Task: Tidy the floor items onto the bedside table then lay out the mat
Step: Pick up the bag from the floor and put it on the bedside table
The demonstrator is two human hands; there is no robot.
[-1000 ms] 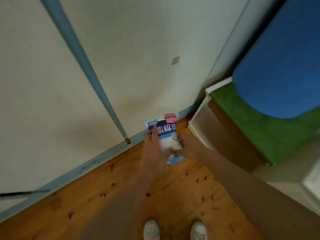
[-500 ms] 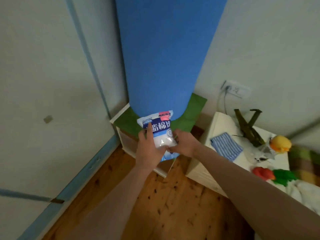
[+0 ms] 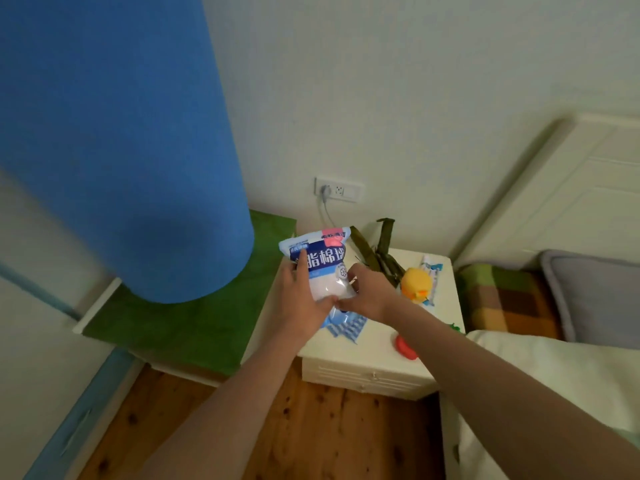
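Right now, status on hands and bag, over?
Left hand and right hand both gripping cotton ball bag. Bag held over bedside table, not set down. Striped cloth directly beneath.

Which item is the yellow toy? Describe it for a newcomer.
Start at the white bedside table beside the bed. Near its back right sits the yellow toy, rounded, with an orange patch. Nothing else there is yellow: its neighbours are dark green leaves and a white packet.

Both hands, left (image 3: 300, 299) and right (image 3: 372, 295), hold the bag (image 3: 320, 268) above the table (image 3: 367, 355). On the table a cloth (image 3: 348, 328) lies below the bag, a duck toy (image 3: 415, 285) to its right. The rolled mat (image 3: 117, 147) stands left of the table, the bed (image 3: 540, 368) right
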